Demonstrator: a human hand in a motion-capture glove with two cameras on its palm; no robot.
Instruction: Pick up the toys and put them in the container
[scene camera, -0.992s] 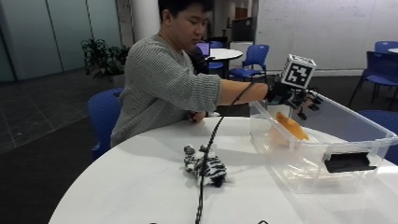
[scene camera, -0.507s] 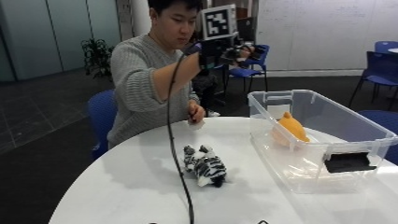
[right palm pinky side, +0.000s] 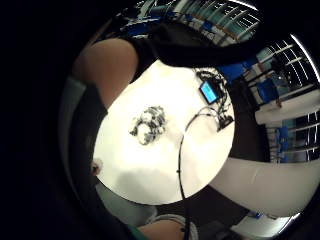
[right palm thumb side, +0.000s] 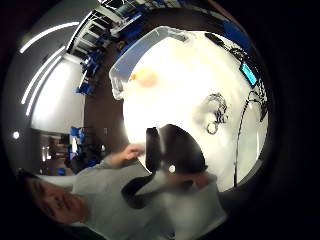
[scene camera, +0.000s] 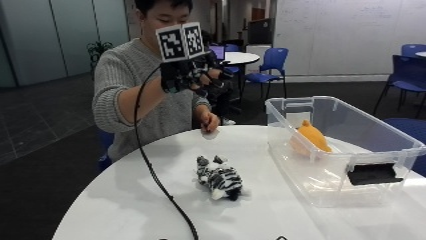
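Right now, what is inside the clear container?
The clear container holds one orange toy against its back wall. Nothing else shows inside. The zebra toy lies outside it on the table.

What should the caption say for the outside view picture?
Gloved hand raised over zebra toy; orange toy in container.

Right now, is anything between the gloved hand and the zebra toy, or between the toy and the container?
Nothing visible. The right hand hangs above the table; the zebra toy lies alone, bare tabletop between it and the clear container.
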